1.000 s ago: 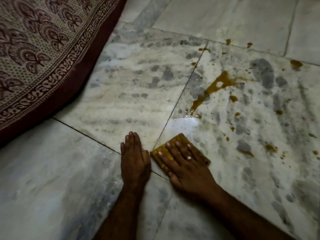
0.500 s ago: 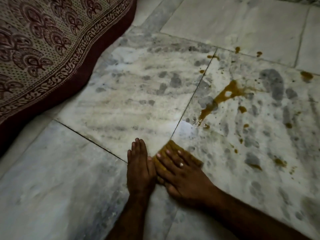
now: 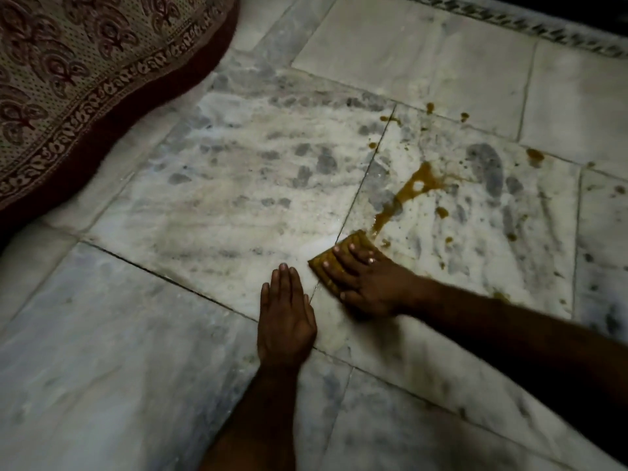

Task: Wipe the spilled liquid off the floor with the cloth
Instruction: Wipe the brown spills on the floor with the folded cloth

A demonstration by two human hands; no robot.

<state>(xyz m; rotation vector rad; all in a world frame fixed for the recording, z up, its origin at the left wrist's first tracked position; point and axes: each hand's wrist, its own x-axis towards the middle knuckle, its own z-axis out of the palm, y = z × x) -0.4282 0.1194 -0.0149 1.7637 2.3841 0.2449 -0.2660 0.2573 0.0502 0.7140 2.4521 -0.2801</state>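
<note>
A folded yellow-brown cloth (image 3: 355, 247) lies flat on the marble floor (image 3: 221, 205). My right hand (image 3: 367, 283) presses down on it with spread fingers, covering most of it. The cloth's far corner touches the near end of a brown liquid streak (image 3: 413, 188) that runs up and to the right. Smaller brown drops (image 3: 535, 155) are scattered beyond and to the right. My left hand (image 3: 285, 314) rests flat on the floor just left of the cloth, fingers together, holding nothing.
A patterned cloth with a maroon border (image 3: 85, 79) hangs over a raised edge at the upper left. A decorated floor border (image 3: 530, 27) runs along the top right. Grey smudges mark the tiles around the spill.
My right hand has pushed the cloth forward and to the right, up to the near end of the brown streak. My left hand stayed flat on the floor.
</note>
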